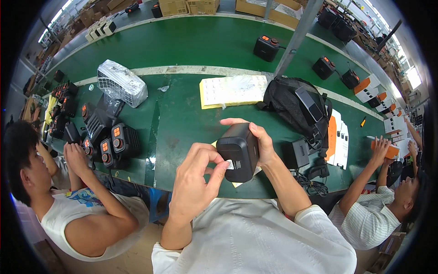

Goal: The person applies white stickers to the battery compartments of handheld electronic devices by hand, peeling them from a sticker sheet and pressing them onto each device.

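Observation:
Above the near edge of the green table, a black box-shaped device (239,153) with rounded corners is held up and tilted. My right hand (263,142) wraps round its far right side, fingers over the top edge. At the device's lower left face, my left hand (198,171) is closed, thumb and forefinger pinching a small white label (230,164). The label lies against the black surface; whether it is fully stuck down I cannot tell. Yellow-edged paper (237,184) shows partly beneath the device.
White label sheets (232,90) lie beyond my hands. To the right are a black mesh backpack (292,102), a black power adapter (296,153) and coiled cable (312,185). Black devices with orange buttons (119,141) cluster left, near a plastic-wrapped grille (121,82). Co-workers sit either side.

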The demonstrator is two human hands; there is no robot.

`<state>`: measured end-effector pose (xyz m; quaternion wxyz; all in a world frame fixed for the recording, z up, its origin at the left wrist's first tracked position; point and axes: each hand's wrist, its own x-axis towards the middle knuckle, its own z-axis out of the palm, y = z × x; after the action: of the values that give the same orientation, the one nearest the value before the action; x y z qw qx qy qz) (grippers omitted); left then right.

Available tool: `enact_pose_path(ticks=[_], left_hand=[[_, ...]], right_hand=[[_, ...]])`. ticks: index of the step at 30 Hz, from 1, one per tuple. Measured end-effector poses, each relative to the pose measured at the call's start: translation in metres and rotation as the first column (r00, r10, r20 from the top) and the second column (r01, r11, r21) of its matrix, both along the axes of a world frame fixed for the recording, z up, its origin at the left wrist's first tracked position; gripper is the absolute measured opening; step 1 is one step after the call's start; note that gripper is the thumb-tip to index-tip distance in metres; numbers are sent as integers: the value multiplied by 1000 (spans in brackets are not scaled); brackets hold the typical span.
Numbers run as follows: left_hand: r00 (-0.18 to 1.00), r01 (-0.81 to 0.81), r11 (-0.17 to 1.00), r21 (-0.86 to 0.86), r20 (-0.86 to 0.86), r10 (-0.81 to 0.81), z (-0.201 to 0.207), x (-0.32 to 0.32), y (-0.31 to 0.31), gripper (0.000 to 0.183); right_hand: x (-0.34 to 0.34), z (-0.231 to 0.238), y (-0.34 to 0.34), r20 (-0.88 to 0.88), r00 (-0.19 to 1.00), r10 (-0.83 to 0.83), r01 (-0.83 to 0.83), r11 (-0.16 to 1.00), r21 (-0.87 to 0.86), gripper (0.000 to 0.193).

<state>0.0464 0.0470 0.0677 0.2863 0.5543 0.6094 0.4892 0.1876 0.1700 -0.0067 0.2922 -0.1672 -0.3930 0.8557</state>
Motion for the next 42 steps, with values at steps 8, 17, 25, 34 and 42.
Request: enact_pose_path(ticks=[8, 17, 25, 34, 42], left_hand=[[991, 13, 992, -123, 131, 3, -9, -6, 0, 22], [535, 31, 999, -35, 845, 13, -57, -36, 51, 11], [841, -283, 944, -171, -518, 158, -109, 16, 56, 33], [756, -236, 971, 43, -619, 212, -135, 19, 51, 14], [987, -85, 986, -144, 126, 104, -130, -12, 47, 6]], right_hand=[[2, 6, 2, 86, 993, -82, 65, 981, 185, 76], [-11, 46, 51, 185, 962, -203, 124, 921, 368, 69], [-102, 55, 241, 193, 328, -925, -344, 73, 936, 60], [-117, -2, 332, 312, 101, -945, -698, 156, 699, 61], [-185, 53, 205, 11, 686, -727, -420, -384, 822, 55]])
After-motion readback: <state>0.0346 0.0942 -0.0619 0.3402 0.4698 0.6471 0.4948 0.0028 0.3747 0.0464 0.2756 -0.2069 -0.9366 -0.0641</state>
